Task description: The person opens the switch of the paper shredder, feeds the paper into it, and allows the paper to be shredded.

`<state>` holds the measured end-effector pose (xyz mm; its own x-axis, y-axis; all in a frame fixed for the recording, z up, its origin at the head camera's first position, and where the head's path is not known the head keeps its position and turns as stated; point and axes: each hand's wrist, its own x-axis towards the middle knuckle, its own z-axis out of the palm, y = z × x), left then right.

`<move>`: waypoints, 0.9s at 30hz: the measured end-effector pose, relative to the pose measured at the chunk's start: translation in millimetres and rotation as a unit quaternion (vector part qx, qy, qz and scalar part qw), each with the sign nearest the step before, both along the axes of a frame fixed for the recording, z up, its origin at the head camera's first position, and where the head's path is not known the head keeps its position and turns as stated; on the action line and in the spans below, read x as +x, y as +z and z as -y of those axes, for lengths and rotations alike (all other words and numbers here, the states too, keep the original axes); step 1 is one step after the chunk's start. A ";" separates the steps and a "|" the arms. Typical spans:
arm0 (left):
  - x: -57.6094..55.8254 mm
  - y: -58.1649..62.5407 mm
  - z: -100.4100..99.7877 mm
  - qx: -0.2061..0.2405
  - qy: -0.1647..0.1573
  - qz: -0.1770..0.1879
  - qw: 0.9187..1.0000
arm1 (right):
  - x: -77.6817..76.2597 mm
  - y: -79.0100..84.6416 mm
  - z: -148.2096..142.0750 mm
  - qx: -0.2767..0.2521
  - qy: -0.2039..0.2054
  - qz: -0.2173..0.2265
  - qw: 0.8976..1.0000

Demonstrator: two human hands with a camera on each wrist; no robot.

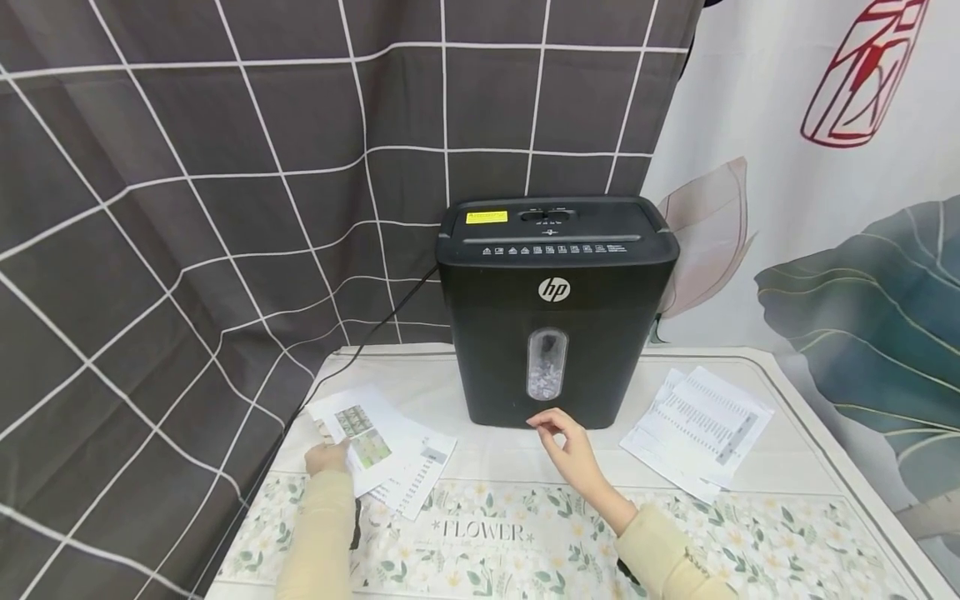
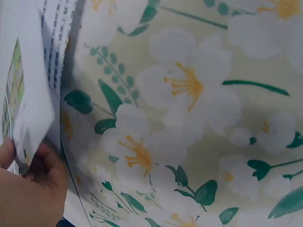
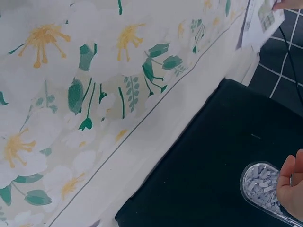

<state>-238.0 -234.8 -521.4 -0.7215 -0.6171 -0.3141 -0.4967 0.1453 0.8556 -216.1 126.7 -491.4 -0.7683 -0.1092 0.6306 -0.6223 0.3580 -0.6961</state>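
Already, the black shredder [image 1: 495,333] holds pale shreds [image 1: 546,382]; beside it, your left hand [image 1: 327,458] pinches uncut white paper [image 1: 367,442], right hand [image 1: 570,450] relaxed.

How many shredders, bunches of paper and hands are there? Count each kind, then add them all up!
Shredder: 1
Bunches of paper: left one and right one, 2
Hands: left hand and right hand, 2
Total: 5

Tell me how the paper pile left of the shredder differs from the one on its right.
The left pile shows coloured pictures on top; the right pile shows rows of text. The left hand pinches the left pile's top sheet; no hand touches the right pile. Both have overlapping white printed sheets.
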 end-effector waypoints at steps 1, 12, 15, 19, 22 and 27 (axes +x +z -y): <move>-2.3 0.3 2.3 0.010 0.003 -0.001 1.000 | -1.7 -1.3 -1.1 -0.001 0.000 0.000 1.000; -26.2 -21.3 35.8 0.028 -0.035 -0.083 0.996 | -5.7 -7.2 -8.2 -0.015 0.021 0.006 1.000; -22.3 -1.0 32.0 0.010 -0.079 -0.073 0.994 | -4.2 -6.1 -9.1 -0.002 0.015 0.026 1.000; -17.4 18.7 30.3 -0.018 -0.135 -0.056 0.989 | -3.1 -4.7 -10.5 0.015 0.007 0.041 0.999; -15.8 27.4 29.5 -0.038 -0.171 -0.038 0.984 | -2.8 -4.6 -12.0 0.012 0.008 0.042 0.999; -16.8 30.8 27.5 -0.067 -0.221 -0.028 0.972 | -2.3 -5.2 -14.2 0.011 0.005 0.045 0.999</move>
<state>-254.8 -262.4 -490.5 -0.9393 -0.2752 -0.2050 -0.3138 0.4471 0.8376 -218.5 140.9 -496.6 -0.8205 -0.1302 0.5566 -0.5612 0.3688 -0.7410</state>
